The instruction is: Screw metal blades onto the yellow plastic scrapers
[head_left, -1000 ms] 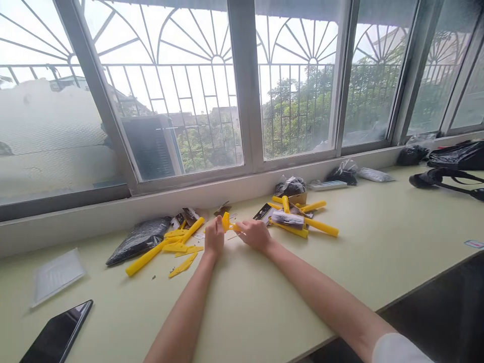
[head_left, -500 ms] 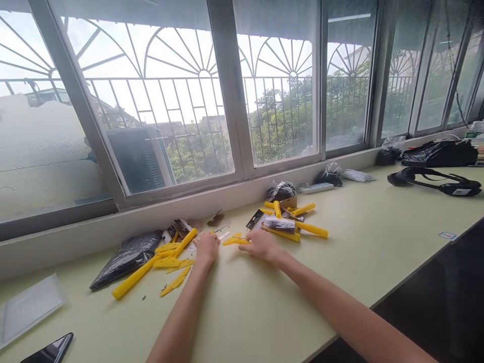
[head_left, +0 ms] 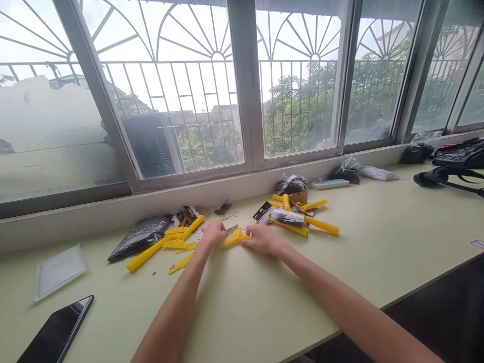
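Observation:
My left hand (head_left: 214, 233) is closed on a small flat metal blade (head_left: 231, 229), beside the pile of yellow parts. Just to its right, my right hand (head_left: 260, 238) pinches a yellow plastic piece (head_left: 234, 238) low over the table. Left of my hands lie yellow handles (head_left: 146, 255) and flat yellow pieces (head_left: 181, 263). More yellow handles (head_left: 321, 225) are heaped on the right, with a clear-wrapped bundle (head_left: 288, 217) and a black card (head_left: 263, 212) among them. The fingertips of both hands are partly hidden.
A black plastic bag (head_left: 141, 236) lies at the left, with a clear sleeve (head_left: 61, 272) and a phone (head_left: 56, 330) nearer me. Along the windowsill stand bagged black items (head_left: 291, 185) and a power strip (head_left: 329, 184). A black headset (head_left: 434, 178) is far right.
The metal blade now shows between my hands, at my left fingers, and the yellow piece is tilted differently in my right hand. The view has shifted, bringing more of the phone into sight.

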`<action>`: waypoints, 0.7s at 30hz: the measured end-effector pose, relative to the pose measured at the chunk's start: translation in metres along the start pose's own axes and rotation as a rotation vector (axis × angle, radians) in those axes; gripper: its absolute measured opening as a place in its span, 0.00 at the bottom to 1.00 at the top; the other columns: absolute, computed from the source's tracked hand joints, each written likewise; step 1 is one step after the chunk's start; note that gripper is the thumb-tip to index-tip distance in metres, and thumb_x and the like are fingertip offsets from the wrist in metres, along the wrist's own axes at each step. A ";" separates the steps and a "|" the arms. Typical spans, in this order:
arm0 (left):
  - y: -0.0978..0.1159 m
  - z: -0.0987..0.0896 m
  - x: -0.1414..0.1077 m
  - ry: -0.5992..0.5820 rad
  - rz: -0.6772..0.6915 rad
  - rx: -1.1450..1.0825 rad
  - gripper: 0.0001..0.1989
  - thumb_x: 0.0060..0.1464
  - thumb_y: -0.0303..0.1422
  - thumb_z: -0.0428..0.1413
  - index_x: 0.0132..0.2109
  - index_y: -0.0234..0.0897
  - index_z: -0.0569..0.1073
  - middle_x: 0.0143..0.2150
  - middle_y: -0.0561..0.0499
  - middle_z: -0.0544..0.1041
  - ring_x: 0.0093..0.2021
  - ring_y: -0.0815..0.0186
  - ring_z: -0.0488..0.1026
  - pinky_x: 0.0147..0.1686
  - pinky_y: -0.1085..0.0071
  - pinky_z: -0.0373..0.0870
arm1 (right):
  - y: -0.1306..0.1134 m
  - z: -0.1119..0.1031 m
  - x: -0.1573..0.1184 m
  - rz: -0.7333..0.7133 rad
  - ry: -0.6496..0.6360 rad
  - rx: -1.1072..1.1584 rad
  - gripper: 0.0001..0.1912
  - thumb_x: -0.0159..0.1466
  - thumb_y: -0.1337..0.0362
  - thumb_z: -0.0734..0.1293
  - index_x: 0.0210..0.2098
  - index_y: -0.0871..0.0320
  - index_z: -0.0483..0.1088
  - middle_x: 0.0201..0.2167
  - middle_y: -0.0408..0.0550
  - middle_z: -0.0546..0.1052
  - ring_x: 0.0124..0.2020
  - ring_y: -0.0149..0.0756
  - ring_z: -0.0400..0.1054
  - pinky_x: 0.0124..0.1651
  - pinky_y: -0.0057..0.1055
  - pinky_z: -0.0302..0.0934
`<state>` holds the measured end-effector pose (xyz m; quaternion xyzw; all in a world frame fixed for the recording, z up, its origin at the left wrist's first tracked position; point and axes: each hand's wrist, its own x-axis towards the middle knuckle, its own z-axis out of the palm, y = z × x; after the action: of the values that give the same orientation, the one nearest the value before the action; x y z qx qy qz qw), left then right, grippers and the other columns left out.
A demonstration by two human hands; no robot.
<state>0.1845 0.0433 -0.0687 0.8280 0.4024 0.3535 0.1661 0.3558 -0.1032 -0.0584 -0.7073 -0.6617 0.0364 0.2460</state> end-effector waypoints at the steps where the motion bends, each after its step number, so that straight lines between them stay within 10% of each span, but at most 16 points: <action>1: 0.002 0.003 -0.006 0.004 -0.008 -0.024 0.13 0.51 0.39 0.61 0.26 0.41 0.67 0.19 0.53 0.71 0.27 0.61 0.74 0.36 0.66 0.69 | -0.001 0.000 -0.001 -0.008 0.003 -0.006 0.12 0.61 0.52 0.70 0.36 0.54 0.74 0.34 0.47 0.80 0.35 0.39 0.72 0.32 0.28 0.52; 9: 0.011 -0.003 -0.053 0.230 -0.120 -0.285 0.12 0.67 0.41 0.43 0.45 0.40 0.65 0.35 0.48 0.80 0.32 0.63 0.79 0.33 0.68 0.73 | -0.013 0.004 -0.005 -0.133 0.083 -0.049 0.15 0.66 0.53 0.67 0.46 0.54 0.73 0.34 0.50 0.81 0.36 0.43 0.73 0.36 0.31 0.54; 14: 0.017 -0.034 -0.096 0.193 -0.274 -0.649 0.16 0.59 0.46 0.54 0.40 0.36 0.70 0.40 0.43 0.81 0.32 0.59 0.82 0.25 0.68 0.74 | -0.029 0.008 -0.013 -0.250 0.075 0.005 0.12 0.65 0.54 0.68 0.45 0.52 0.75 0.39 0.48 0.82 0.39 0.40 0.74 0.41 0.30 0.57; 21: 0.029 -0.050 -0.126 0.144 -0.322 -0.813 0.19 0.53 0.46 0.64 0.40 0.37 0.68 0.38 0.44 0.82 0.36 0.55 0.83 0.37 0.60 0.81 | -0.040 0.011 -0.019 -0.319 0.058 0.132 0.11 0.63 0.52 0.69 0.33 0.52 0.74 0.33 0.44 0.81 0.31 0.36 0.70 0.35 0.30 0.57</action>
<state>0.1111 -0.0740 -0.0744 0.5954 0.3650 0.5094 0.5028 0.3126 -0.1182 -0.0580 -0.5763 -0.7544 0.0199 0.3137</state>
